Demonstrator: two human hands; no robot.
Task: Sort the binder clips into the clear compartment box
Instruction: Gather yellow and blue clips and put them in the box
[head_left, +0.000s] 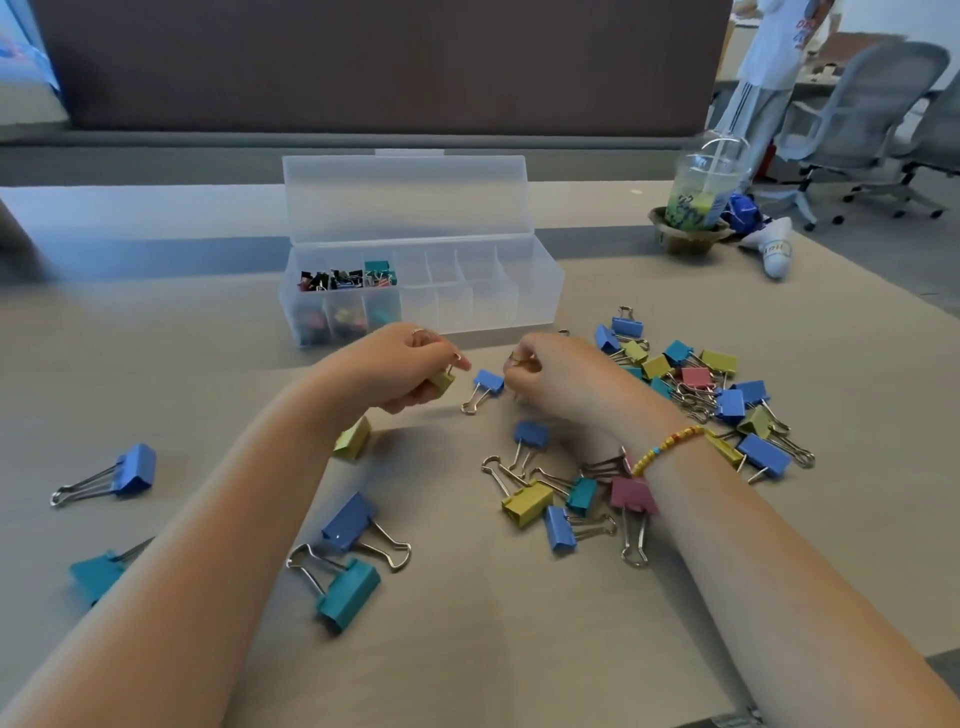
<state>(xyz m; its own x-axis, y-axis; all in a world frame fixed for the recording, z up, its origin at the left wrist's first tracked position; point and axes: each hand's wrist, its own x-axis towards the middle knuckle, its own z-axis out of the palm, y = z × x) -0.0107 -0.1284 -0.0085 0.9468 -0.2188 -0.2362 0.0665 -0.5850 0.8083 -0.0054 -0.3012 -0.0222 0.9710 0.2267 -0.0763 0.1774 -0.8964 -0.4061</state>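
**Sorting binder clips: handling properties and grasp points**

Lying nearest the viewer, a teal clip (349, 594) and a large blue clip (347, 521) rest on the brown-covered table (467, 649), wire handles splayed outward. Judged from their build, these items are light, rigid and springy; the painted bodies look smooth and may slip, so the flat sides of the body, or the folded wire loops, are the better places to take hold. To the right sits a mixed cluster including a yellow clip (527, 503) and a pink clip (632, 496); a larger heap (717, 395) lies beyond the right wrist, handles interlocked, so one may drag its neighbours when lifted. Mid-field, the left hand (410, 369) curls its fingers round a yellow-green clip (442, 380). The right hand (545, 376) is curled just beside a small blue clip (488, 382); whether its fingertips actually pinch anything cannot be told. Farther back stands the clear compartment box (421, 306), lid raised, its left compartments holding small clips, the remainder apparently unfilled. A lidded drink cup (701, 192) stands at far right.
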